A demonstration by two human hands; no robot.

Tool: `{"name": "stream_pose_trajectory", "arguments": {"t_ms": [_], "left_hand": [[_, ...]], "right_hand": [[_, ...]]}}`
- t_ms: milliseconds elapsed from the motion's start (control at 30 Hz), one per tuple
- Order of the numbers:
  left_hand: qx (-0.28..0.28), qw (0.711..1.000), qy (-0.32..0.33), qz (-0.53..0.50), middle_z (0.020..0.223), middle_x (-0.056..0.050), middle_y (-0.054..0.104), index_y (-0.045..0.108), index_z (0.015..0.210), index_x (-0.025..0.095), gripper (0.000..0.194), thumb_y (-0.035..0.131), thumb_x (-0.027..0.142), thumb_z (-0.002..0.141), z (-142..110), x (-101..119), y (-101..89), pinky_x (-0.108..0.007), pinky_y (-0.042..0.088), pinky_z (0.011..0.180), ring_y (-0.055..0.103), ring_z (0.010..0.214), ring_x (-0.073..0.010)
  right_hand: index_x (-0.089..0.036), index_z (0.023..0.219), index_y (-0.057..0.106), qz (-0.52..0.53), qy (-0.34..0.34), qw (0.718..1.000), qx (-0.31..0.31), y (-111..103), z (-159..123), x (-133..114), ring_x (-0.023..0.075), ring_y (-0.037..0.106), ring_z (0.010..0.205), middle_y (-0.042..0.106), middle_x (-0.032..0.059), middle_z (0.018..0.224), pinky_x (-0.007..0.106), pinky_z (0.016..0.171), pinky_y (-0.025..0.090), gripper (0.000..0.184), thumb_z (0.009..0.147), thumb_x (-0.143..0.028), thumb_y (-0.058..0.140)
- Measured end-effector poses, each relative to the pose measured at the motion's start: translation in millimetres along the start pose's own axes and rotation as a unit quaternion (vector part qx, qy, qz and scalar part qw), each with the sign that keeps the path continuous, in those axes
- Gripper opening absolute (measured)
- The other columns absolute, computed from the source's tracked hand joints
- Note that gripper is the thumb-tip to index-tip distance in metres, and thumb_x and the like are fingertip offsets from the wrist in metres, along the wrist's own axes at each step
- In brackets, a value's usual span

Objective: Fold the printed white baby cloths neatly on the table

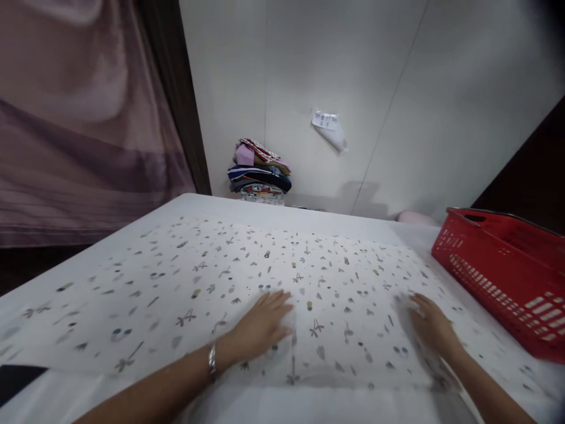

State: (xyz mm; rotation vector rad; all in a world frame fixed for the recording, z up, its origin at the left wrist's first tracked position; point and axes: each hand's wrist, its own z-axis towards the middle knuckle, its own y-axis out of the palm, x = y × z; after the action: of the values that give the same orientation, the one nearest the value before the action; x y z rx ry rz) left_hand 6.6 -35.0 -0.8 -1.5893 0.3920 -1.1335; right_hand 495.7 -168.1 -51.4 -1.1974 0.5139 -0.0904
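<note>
A thin white cloth (331, 277) printed with small grey, brown and green motifs lies spread over the white table. My left hand (265, 324), with a silver bracelet at the wrist, rests palm down on its near middle part, fingers stretched out. Farther right, my right hand (430, 324) is slightly blurred, its fingers bent around a bit of the same cloth. Below that hand the fabric looks lifted into a greyish fold. Along the near side, the cloth's edge shows between the two forearms.
On the right of the table stands a red plastic basket (498, 282). A pile of folded fabrics (260, 168) is behind the far edge, against a pale wall with a taped paper note (325, 121). A pinkish curtain (79, 118) hangs at left. A black object (17, 380) lies at near left.
</note>
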Motion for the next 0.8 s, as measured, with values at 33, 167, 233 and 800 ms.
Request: {"name": "stream_pose_trajectory", "arguments": {"t_ms": [33,167,233,800], "left_hand": [[0.011,1.0,-0.02,0.008,0.152,-0.004,0.028,0.041,0.14,0.029,0.055,0.036,0.055,0.092,12.2,-12.4,-6.5,-0.048,0.018,0.116,0.022,0.142,-0.0249],[0.038,0.993,-0.085,0.065,0.149,-0.008,0.036,0.048,0.135,0.023,0.055,0.034,0.054,0.092,63.4,-62.4,-34.5,-0.046,0.023,0.114,0.03,0.138,-0.0271],[0.05,0.988,-0.111,0.096,0.146,-0.008,0.04,0.051,0.132,0.021,0.048,0.034,0.046,0.094,88.7,-84.4,-48.9,-0.045,0.027,0.112,0.034,0.136,-0.026],[0.057,0.967,-0.148,0.197,0.11,-0.012,0.063,0.065,0.1,0.016,0.026,0.043,0.016,0.086,207.8,-207.8,-75.8,-0.037,0.04,0.093,0.054,0.108,-0.0244]], "right_hand": [[-0.02,0.117,0.059,0.011,-0.037,0.999,-0.023,12.1,7.6,-28.7,0.032,0.046,0.126,0.053,0.0123,0.133,0.05,0.107,0.036,0.049,0.08,-0.045,0.04],[-0.022,0.121,0.059,0.078,-0.158,0.98,-0.094,48.2,37.1,-130.5,0.0264,0.045,0.128,0.049,0.0085,0.139,0.046,0.107,0.037,0.044,0.088,-0.042,0.038],[-0.023,0.12,0.06,0.107,-0.195,0.967,-0.124,58.9,57.0,-170.7,0.0261,0.045,0.129,0.05,0.008,0.138,0.045,0.107,0.038,0.042,0.089,-0.043,0.039],[-0.016,0.117,0.062,-0.068,-0.199,0.959,-0.189,137.7,237.7,-316.1,0.0235,0.052,0.116,0.059,0.0117,0.125,0.034,0.098,0.038,0.033,0.093,-0.019,0.04]]}}
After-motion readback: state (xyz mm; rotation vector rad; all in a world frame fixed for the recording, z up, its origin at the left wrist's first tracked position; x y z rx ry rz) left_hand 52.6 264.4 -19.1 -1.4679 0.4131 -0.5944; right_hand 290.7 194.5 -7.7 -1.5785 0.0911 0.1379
